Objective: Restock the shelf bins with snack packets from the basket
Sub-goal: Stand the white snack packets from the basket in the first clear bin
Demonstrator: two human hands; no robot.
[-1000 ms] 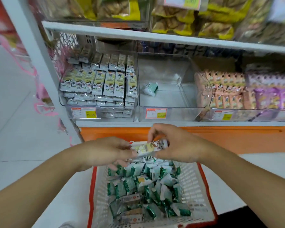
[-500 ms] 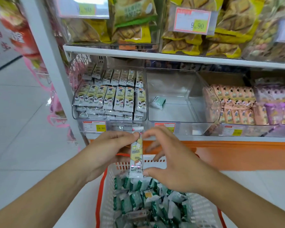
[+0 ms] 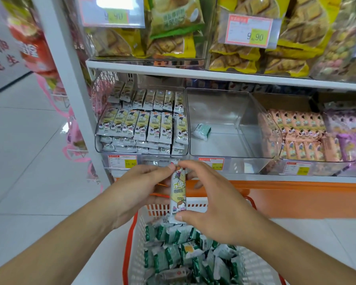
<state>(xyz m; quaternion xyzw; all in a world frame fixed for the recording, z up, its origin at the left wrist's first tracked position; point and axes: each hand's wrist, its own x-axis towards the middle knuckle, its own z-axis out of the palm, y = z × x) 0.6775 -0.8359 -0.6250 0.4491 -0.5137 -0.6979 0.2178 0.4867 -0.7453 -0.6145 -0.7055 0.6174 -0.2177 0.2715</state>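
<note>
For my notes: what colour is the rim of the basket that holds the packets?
Orange, around white mesh walls, on the basket in the head view.

The basket [image 3: 136,239] is cut off by the bottom edge, so its front rim does not show. The right hand [image 3: 212,206] covers the lower end of the held snack packet [image 3: 178,194]. The price tag [image 3: 111,12] at top left is blurred and unreadable. The purple packets [image 3: 351,138] run past the right edge.
</note>
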